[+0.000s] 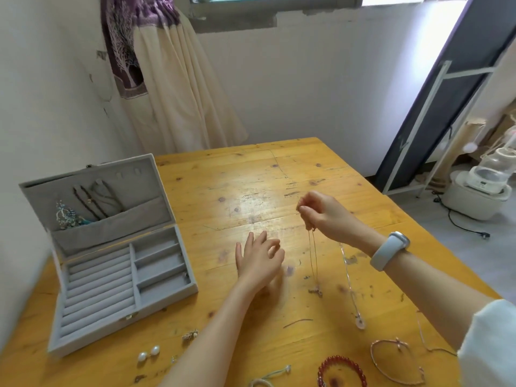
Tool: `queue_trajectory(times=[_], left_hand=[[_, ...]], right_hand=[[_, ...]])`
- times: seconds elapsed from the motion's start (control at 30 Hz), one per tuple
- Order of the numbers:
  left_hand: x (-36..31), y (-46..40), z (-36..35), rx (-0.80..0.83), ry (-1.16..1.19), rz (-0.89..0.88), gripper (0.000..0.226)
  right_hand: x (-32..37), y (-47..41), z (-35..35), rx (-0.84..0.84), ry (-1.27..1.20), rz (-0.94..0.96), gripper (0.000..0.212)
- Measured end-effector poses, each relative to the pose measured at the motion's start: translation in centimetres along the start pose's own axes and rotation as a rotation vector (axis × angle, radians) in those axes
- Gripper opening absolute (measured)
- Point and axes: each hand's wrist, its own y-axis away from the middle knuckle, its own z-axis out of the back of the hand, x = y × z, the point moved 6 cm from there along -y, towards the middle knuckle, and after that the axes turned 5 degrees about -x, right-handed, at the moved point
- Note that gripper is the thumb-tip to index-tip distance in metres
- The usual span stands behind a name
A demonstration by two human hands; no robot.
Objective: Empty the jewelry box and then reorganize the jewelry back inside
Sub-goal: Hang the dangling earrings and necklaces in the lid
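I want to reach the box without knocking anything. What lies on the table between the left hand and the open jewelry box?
Head view: only bare table shows between the left hand and the jewelry box. Loose pieces lie nearer the person.

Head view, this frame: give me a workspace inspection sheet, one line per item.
Surface: scratched yellow wooden table.
Job's things: open grey velvet jewelry box, tray compartments look empty, pieces remain in the lid pocket; thin gold chain necklace hanging from the right hand.
Clutter: pearl earrings, red bead bracelet, silver chain, thin wire bangle on the table.
Hands: right fingers pinch the necklace; left hand open, holding nothing.
Cables: black cord on the floor.
Surroundings: cream curtain, white appliance.
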Motion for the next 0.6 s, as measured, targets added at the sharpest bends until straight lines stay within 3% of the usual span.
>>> queue_trajectory(times=[0.17, 0.43, 0.6], left_hand=[[0.7, 1.6, 3.6, 0.000, 0.481, 0.015, 0.031], [2.8, 3.4, 11.8, -0.131, 0.669, -0.054, 0.051], [5.5, 4.2, 16.5, -0.036, 0.868, -0.075, 0.083]], right_hand=[[5.2, -0.1, -0.3, 0.015, 0.153, 0.154, 0.017], [14.9, -2.1, -3.2, 0.108, -0.311, 0.145, 0.022], [20.0, -4.2, -7.2, 0.212, -0.437, 0.150, 0.016]])
